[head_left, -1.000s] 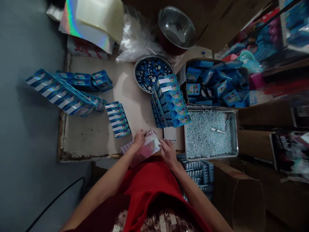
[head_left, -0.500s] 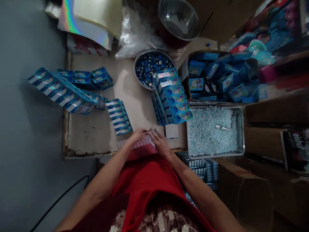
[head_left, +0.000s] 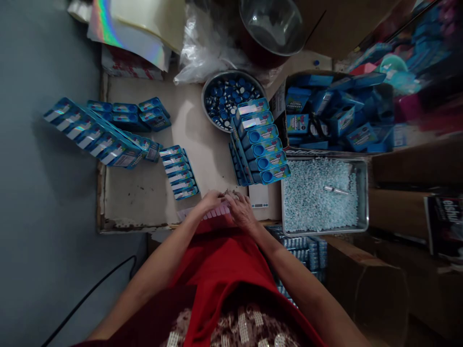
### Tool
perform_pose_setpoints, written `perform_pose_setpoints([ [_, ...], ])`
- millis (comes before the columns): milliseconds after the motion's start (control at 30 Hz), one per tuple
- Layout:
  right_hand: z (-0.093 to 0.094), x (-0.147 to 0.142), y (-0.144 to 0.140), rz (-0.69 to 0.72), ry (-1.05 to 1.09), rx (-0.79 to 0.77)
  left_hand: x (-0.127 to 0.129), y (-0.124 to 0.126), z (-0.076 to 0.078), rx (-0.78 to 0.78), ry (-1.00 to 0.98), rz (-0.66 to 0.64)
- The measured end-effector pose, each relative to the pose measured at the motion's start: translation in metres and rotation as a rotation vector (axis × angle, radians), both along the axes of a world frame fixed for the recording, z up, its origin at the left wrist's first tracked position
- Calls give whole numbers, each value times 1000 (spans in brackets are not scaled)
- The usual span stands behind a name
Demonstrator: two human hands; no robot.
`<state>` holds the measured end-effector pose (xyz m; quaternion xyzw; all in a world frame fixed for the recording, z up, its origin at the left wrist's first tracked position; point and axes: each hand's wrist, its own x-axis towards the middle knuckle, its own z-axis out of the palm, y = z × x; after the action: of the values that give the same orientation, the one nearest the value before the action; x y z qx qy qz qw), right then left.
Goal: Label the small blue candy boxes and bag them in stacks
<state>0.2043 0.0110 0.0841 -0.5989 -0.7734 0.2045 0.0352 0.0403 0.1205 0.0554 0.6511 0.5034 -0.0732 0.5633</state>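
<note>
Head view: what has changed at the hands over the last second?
A second ago both hands held a pale sheet lifted off the pink sheets. Now that sheet is down, and the left hand and right hand have closed together, fingertips meeting over the stack's far edge. The blue boxes, pellet tray and bowl of caps are unchanged.

Viewpoint: we look from a single head-worn camera, facing steeply down
Nearness: our hands lie near, low in the middle
Reach: we see the whole board (head_left: 144, 193) beyond them
</note>
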Motion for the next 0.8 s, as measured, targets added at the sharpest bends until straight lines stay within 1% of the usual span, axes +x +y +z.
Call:
perform_pose_setpoints([
  [100, -7, -6, -8, 22, 14, -7, 0, -3, -2, 3, 50, -14],
  [167, -7, -9, -14, 5, 6, 0, -1, -5, -2, 16, 85, -22],
  [300, 4, -10, -14, -63, -33, -19, 0, -12, 4, 55, 141, -42],
  [400, 12, -7, -3, -84, -46, -51, 3, -17, 9, 80, 173, -52],
  [467, 13, -6, 4, -80, -67, -62, 5, -19, 12, 88, 183, -49],
  [567, 12, -7, 10, -46, -99, -71, 4, -21, 11, 88, 191, -36],
  [633, 14, -8, 9, -21, -109, -77, 2, -21, 9, 78, 194, -25],
  [733, 22, -7, 2, 2, -91, -107, -2, -19, 6, 66, 196, -12],
  [800, 31, -4, -4, -48, -32, -144, -3, -17, 6, 69, 195, -7],
])
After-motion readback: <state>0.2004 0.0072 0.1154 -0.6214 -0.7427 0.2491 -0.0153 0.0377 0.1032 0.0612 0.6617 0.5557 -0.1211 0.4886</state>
